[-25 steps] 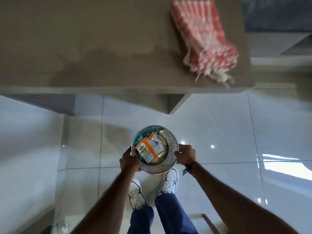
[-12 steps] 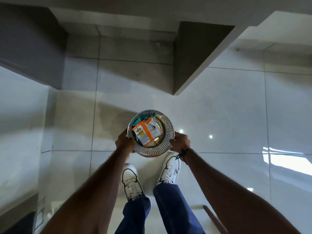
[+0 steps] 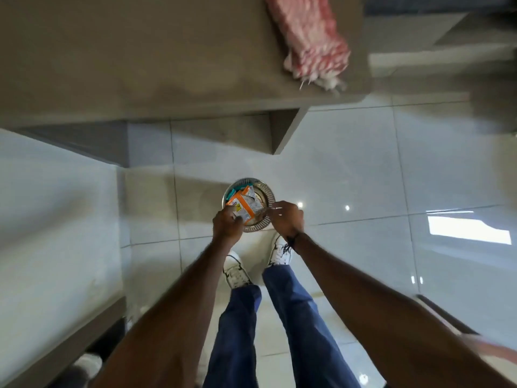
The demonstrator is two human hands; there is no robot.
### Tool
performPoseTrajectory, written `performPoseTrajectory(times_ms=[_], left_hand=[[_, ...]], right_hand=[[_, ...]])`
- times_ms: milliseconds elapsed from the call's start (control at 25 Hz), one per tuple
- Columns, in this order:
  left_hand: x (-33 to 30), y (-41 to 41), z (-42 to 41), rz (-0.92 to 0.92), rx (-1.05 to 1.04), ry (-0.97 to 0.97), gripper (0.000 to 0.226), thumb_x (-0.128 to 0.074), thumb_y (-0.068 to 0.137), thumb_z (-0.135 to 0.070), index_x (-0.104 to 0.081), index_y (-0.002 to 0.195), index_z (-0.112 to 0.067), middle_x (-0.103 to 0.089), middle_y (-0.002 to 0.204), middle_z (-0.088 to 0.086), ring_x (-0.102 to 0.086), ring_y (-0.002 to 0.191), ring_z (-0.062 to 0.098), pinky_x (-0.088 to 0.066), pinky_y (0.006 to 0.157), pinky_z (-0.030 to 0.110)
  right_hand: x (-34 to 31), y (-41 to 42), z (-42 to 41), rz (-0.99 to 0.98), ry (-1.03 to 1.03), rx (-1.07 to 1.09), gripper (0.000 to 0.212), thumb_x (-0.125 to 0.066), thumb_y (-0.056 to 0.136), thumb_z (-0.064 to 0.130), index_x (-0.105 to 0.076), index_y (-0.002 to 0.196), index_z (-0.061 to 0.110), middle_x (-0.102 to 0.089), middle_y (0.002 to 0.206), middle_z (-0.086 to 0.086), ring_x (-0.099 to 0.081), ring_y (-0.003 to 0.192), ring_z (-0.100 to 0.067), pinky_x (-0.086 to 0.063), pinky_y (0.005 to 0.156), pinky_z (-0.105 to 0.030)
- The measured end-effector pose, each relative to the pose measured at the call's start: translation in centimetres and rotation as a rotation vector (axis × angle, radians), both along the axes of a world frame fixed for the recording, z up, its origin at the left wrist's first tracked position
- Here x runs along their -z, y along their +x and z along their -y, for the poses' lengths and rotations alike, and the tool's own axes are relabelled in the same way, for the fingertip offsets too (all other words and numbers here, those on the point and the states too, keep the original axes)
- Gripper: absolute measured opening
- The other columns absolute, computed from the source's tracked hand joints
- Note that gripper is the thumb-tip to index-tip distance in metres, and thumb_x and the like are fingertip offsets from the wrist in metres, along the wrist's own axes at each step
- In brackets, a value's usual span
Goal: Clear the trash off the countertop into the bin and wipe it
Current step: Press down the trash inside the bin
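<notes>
Looking straight down. The bin, a small round metal one with a ribbed rim, stands on the glossy tiled floor just in front of my white shoes. Inside it: an orange-and-white snack wrapper on top, with a teal packet showing at its far left edge. My left hand is at the near left rim, fingers curled, touching the wrapper's lower corner; I cannot tell whether it grips the wrapper, the rim, or both. My right hand is at the right rim, fingers bent and drawn together over the edge; whether they pinch anything I cannot tell, since the frame is blurred there. The two hands sit apart, one on each side of the bin. Above, the beige surface spans the top of the view, with a faint darker patch near its front edge. A red-and-white striped cloth lies at its right end, fringe reaching the front corner, well apart from the bin.
</notes>
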State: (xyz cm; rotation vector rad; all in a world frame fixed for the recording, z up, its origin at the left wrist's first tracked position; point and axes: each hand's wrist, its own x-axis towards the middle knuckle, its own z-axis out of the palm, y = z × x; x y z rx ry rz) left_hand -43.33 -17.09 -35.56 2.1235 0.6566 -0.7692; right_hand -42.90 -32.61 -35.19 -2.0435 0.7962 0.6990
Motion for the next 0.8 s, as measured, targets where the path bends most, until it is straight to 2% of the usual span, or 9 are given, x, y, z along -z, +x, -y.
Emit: performPoseTrajectory(times_ms=[40,120,240,360,440,480,600,680,800], left_hand=[[-4.3,0.4,0.1,0.02,-0.02,-0.022,0.035,-0.058,0.086,-0.017,-0.071,0.115,-0.003,-0.073,0.12,0.021,-0.067,0.114,0.036,-0.051,0.097,0.037],[-11.7,1.6,0.4,0.075,-0.103,-0.059,0.025,-0.06,0.086,-0.011,-0.076,0.106,-0.007,-0.076,0.115,0.016,-0.07,0.109,0.032,-0.053,0.098,0.035],[-20.9,5.1,0.9,0.21,-0.219,-0.215,0.022,-0.058,0.085,0.002,-0.073,0.101,-0.001,-0.077,0.102,0.022,-0.073,0.096,0.035,-0.058,0.093,0.042],[-27.3,9.8,2.1,0.357,-0.262,-0.392,0.021,-0.05,0.087,0.008,-0.067,0.099,0.003,-0.069,0.087,0.029,-0.064,0.073,0.033,-0.055,0.075,0.043],[-29.7,13.1,3.2,0.41,-0.26,-0.371,0.019,-0.051,0.09,0.004,-0.066,0.1,-0.001,-0.071,0.094,0.033,-0.068,0.077,0.036,-0.06,0.08,0.049],[-30.1,14.8,3.8,0.414,-0.256,-0.316,0.017,-0.053,0.09,-0.001,-0.066,0.101,-0.001,-0.072,0.102,0.032,-0.071,0.086,0.041,-0.06,0.085,0.052],[-29.5,19.7,5.3,0.343,-0.177,-0.084,0.028,-0.062,0.092,-0.022,-0.067,0.109,0.0,-0.071,0.117,0.026,-0.067,0.109,0.043,-0.055,0.096,0.048],[-28.1,22.5,6.8,0.305,-0.129,-0.033,0.037,-0.065,0.091,-0.027,-0.066,0.112,0.004,-0.071,0.118,0.027,-0.066,0.112,0.041,-0.053,0.096,0.045],[-27.1,25.9,10.1,0.365,-0.175,-0.11,0.03,-0.063,0.087,-0.007,-0.067,0.116,0.002,-0.072,0.116,0.025,-0.069,0.103,0.036,-0.055,0.09,0.039]], right_hand=[[-4.2,0.3,-0.5,0.054,-0.02,0.009,0.022,-0.065,0.086,0.032,-0.078,0.096,0.017,-0.079,0.098,-0.007,-0.073,0.09,-0.026,-0.047,0.064,-0.021],[-11.5,1.1,-0.9,0.167,-0.081,0.023,0.028,-0.062,0.087,0.038,-0.078,0.093,0.016,-0.08,0.093,-0.006,-0.072,0.084,-0.025,-0.044,0.064,-0.023],[-20.9,3.0,-0.6,0.381,-0.117,0.08,0.031,-0.06,0.087,0.041,-0.074,0.08,0.014,-0.077,0.079,-0.005,-0.07,0.076,-0.026,-0.052,0.065,-0.03],[-26.8,6.7,0.3,0.631,-0.187,0.056,0.028,-0.058,0.084,0.034,-0.066,0.07,0.011,-0.071,0.067,-0.008,-0.066,0.066,-0.031,-0.051,0.059,-0.034],[-29.1,10.0,1.5,0.704,-0.216,0.03,0.02,-0.059,0.081,0.029,-0.067,0.076,0.012,-0.072,0.072,-0.009,-0.065,0.069,-0.033,-0.053,0.06,-0.037],[-30.0,11.8,2.1,0.699,-0.222,0.016,0.019,-0.059,0.08,0.028,-0.069,0.085,0.012,-0.073,0.08,-0.01,-0.067,0.074,-0.034,-0.054,0.064,-0.037],[-30.2,17.1,3.9,0.544,-0.259,-0.038,0.048,-0.063,0.082,0.025,-0.06,0.124,0.003,-0.07,0.115,-0.02,-0.067,0.106,-0.038,-0.056,0.088,-0.042],[-28.9,20.2,5.0,0.375,-0.246,-0.076,0.048,-0.063,0.082,0.028,-0.061,0.12,0.001,-0.068,0.119,-0.022,-0.066,0.109,-0.038,-0.055,0.09,-0.042],[-27.7,24.5,6.2,0.26,-0.164,-0.192,0.041,-0.062,0.082,0.035,-0.067,0.109,0.005,-0.071,0.113,-0.021,-0.068,0.107,-0.039,-0.055,0.085,-0.039]])
